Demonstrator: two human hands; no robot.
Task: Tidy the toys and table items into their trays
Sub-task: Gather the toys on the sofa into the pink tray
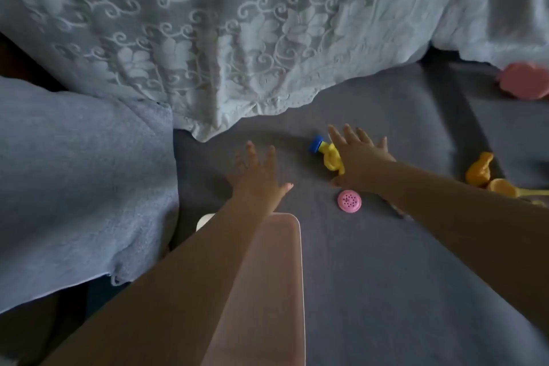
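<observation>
Head view, dim and slightly blurred, looking down onto a grey cloth [371, 261] spread over a soft surface. Both bare arms stretched forward, palms down. Left hand [257, 175] flat with fingers spread wide, holding nothing, hovering or resting on the cloth just beyond the far end of a pale pink tray [267, 291]. Tray lying lengthwise under the left forearm, near edge out of view at the bottom. Small white object [203, 221] peeking out at the tray's far left corner, too hidden to identify. Right hand [358, 157] also splayed, fingers apart, laid over a yellow toy with a blue cap [325, 154]; possibly touching it, though grip cannot be confirmed in this light. Round pink disc with small holes [349, 201] flat on the cloth just below the right wrist, between the two arms. Orange toy [478, 169] and a yellow cup-like piece [505, 187] close together at the right, beyond the right forearm. Pink flower-shaped toy [524, 80] well apart, at the far right edge. Pale lace cover [208, 38] draped across the background, and a blue towel-like cloth [74, 172] on the left.
</observation>
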